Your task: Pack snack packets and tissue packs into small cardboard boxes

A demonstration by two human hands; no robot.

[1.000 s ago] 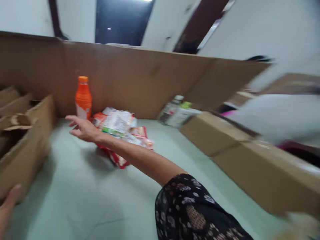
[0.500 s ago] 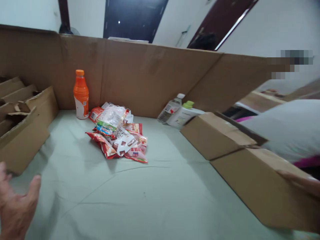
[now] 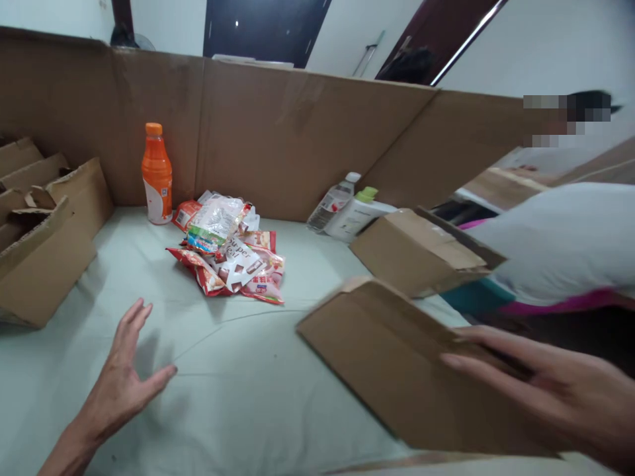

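My right hand [image 3: 550,383] grips the top edge of a long cardboard box [image 3: 397,370] at the lower right, thumb on the near face; its other fingers are partly hidden. My left hand [image 3: 124,370] hovers above the pale green cloth [image 3: 238,403] with fingers spread, holding nothing. Beyond it lies a heap of snack packets [image 3: 228,248] in red, pink and white. Behind the heap, an orange bottle [image 3: 157,175] stands upright against the cardboard wall.
A cardboard box with dividers [image 3: 49,258] sits at the left. Toward the right back, a clear bottle [image 3: 335,201] and a white bottle with a green cap [image 3: 360,215] lean beside another cardboard box [image 3: 417,251]. A person in white [image 3: 570,238] is at the right.
My right hand has pulled the near cardboard box leftward, apart from the box behind it. My left hand has moved right and further over the cloth. The view has tipped slightly down.
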